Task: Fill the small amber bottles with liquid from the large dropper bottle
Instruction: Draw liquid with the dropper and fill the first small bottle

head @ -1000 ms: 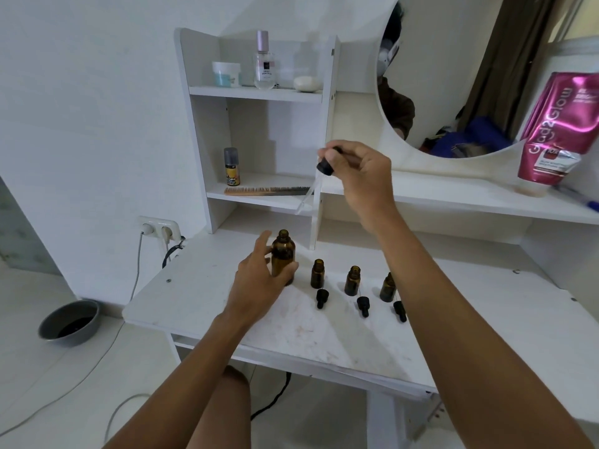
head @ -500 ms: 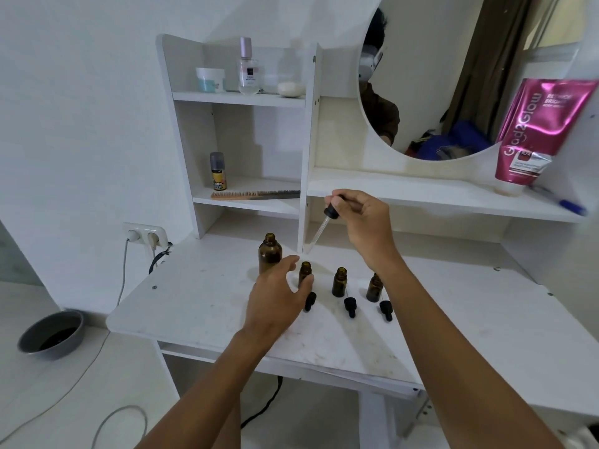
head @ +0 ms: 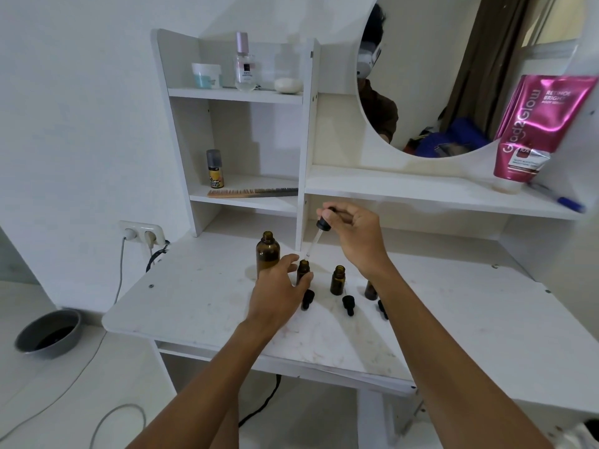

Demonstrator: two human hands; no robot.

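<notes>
The large amber bottle point(head: 267, 253) stands uncapped on the white desk point(head: 194, 296). To its right stand three small amber bottles: the left one point(head: 302, 269), the middle one point(head: 338, 280) and a right one point(head: 370, 289) partly hidden by my right forearm. My left hand point(head: 278, 294) grips the left small bottle. My right hand point(head: 355, 233) pinches the black bulb of the glass dropper point(head: 319, 234), whose tip hangs just above that bottle's mouth. Three black dropper caps lie in front: cap point(head: 308, 299), cap point(head: 348, 304), cap point(head: 382, 308).
A white shelf unit point(head: 240, 202) behind the bottles holds a comb point(head: 252, 192), a small spray can point(head: 215, 168), a jar and a perfume bottle. A round mirror and a pink tube point(head: 541, 128) stand at right. A wall socket point(head: 141, 233) and a grey bowl point(head: 48, 333) lie left.
My right hand has brought the dropper down from shelf height to the left small bottle's mouth. My left hand left the large bottle and took hold of that small bottle.
</notes>
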